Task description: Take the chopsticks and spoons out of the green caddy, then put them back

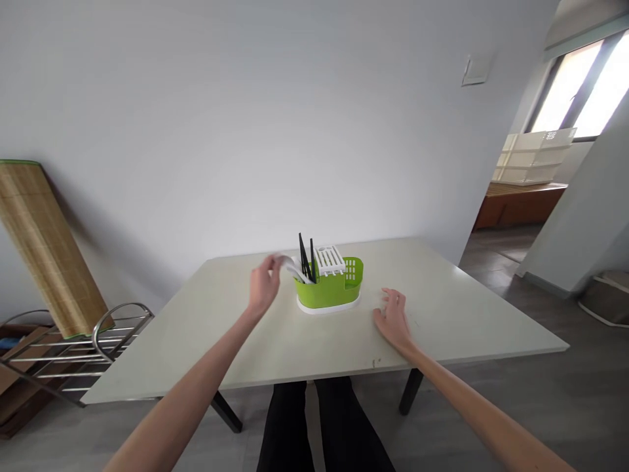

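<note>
1. Spoon point(289, 265), white, leaned out of the left end of the green caddy point(329, 292), which stood near the middle of the table point(466, 308). Its lower part sat down in the compartment.
2. Left hand point(263, 285) was closed on the spoon's top, fingers curled and thumb against it. It looked like a fingertip pinch, and blur hid how firm it was. A slip could have dropped the spoon onto the table.
3. Black chopsticks point(307, 259) stood upright just beside the spoon in the same end. A spoon dragged sideways might have caught them and tipped them out.
4. Right hand point(393, 314) lay open, palm down on the table, near the caddy's right side but apart from it. Nothing held the caddy, so a snagged spoon could have slid it or pulled it over.
5. White grid insert point(330, 260) sat on the caddy's middle. A knock from the hand might have unseated it.
6. Wire rack point(98, 341) and bamboo mat point(44, 249) stood by the wall at left, well apart from the table.
</note>
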`<state>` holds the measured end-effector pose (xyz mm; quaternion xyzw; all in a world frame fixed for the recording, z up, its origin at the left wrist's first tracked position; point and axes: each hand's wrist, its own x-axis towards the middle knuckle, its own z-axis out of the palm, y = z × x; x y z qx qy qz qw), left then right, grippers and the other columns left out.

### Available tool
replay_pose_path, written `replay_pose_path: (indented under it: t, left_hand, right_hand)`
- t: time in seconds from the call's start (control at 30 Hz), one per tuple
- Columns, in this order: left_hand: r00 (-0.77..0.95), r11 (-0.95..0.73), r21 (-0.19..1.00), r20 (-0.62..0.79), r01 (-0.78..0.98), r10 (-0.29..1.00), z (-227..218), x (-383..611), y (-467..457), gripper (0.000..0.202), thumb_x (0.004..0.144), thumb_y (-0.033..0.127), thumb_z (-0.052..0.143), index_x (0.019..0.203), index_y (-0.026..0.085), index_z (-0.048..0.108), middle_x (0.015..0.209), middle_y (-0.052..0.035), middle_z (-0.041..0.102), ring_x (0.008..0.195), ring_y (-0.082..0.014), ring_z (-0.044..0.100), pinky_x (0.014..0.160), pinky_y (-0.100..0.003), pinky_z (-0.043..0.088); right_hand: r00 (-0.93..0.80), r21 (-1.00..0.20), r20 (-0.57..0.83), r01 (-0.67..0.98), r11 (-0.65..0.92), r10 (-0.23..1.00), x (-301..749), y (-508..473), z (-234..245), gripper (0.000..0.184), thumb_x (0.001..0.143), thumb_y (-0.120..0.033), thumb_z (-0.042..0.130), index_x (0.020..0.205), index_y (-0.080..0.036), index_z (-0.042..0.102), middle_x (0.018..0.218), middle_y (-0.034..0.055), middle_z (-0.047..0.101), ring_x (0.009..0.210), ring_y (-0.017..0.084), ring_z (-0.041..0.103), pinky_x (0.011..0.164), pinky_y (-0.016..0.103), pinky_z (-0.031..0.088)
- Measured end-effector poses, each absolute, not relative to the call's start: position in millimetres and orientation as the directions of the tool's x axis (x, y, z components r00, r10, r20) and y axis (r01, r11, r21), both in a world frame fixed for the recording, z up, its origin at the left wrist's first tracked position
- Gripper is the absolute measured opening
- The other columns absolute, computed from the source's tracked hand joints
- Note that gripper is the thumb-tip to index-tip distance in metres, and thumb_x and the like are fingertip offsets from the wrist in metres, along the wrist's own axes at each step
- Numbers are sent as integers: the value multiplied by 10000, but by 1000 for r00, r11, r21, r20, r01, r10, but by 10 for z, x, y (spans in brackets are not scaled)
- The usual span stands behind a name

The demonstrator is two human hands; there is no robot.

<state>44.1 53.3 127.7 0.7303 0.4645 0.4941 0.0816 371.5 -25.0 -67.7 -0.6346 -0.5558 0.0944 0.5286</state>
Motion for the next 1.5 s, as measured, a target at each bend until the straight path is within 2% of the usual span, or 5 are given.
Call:
replay_pose_path:
  t: [0.13,0.2,0.5,0.83,1.5]
  left_hand:
    - [-318,-427,870,489,247,813,1435,-175,708,275,1043,467,511,966,204,539,848,-9,653,860,-225,814,825,-346,643]
    - [-338,-284,884,413,370,846,1420,-575,725,225,1054,406,451,979,204,517,844,-1,643,838,-206,815,813,-330,646]
    - [-231,169,422,98,890,968,878,-1578,624,229,964,318,415,1019,214,611,712,-66,736,760,-283,752,827,-419,578]
    - [-129,124,101,45,987,991,448,-1597,771,411,945,269,395,1309,146,542,1160,-258,739,1043,-420,712,853,-486,510]
    - [-30,-26,167,321,986,947,441,-940,712,465,1053,405,287,1295,148,589,1326,-236,647,1267,-360,623,1051,-488,477]
  right_hand:
    - [437,-828,390,552,101,811,3802,-251,-799,592,791,-291,562,1364,-184,463,1426,204,400,1121,299,644,1024,505,540]
    - [430,-820,388,565,92,816,3808,-265,-803,578,789,-292,559,1350,-188,465,1417,197,409,1113,289,653,1039,495,530]
    - [374,-775,397,626,88,838,3839,-309,-807,487,832,-293,560,1299,-213,450,1399,180,421,1075,264,678,1023,483,534]
    - [354,-736,408,673,74,842,3844,-308,-792,426,833,-293,533,1247,-202,484,1299,160,497,1039,258,660,984,465,536]
    - [368,-730,397,682,46,841,3795,-230,-824,343,846,-287,505,1180,-222,541,1209,112,553,989,247,673,928,435,542]
